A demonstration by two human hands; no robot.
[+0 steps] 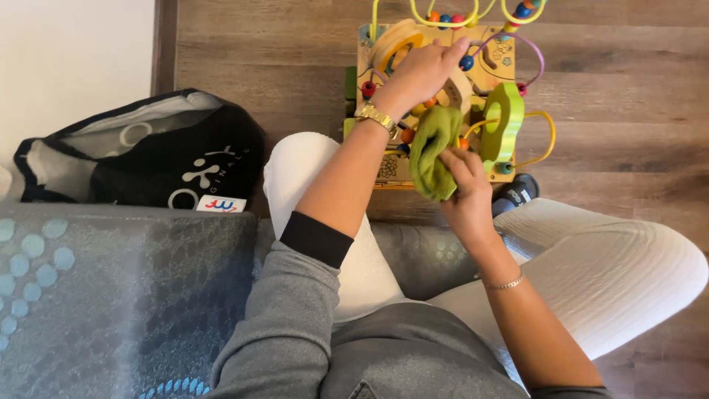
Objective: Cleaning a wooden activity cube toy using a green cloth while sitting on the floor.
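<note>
A wooden bead-maze toy cube (399,166) with coloured wire loops and beads stands on the floor in front of my knees. My left hand (421,74), with a gold watch at the wrist, rests on top of the toy, fingers reaching toward a blue bead (466,63). My right hand (467,193) grips a green cloth (432,148) and presses it against the toy's near side, beside a green ring-shaped piece (504,122).
A black bag (155,151) with white markings lies at the left on the wooden floor (628,89). A grey patterned cushion (111,288) fills the lower left. My legs in white trousers (613,273) spread on either side of the toy.
</note>
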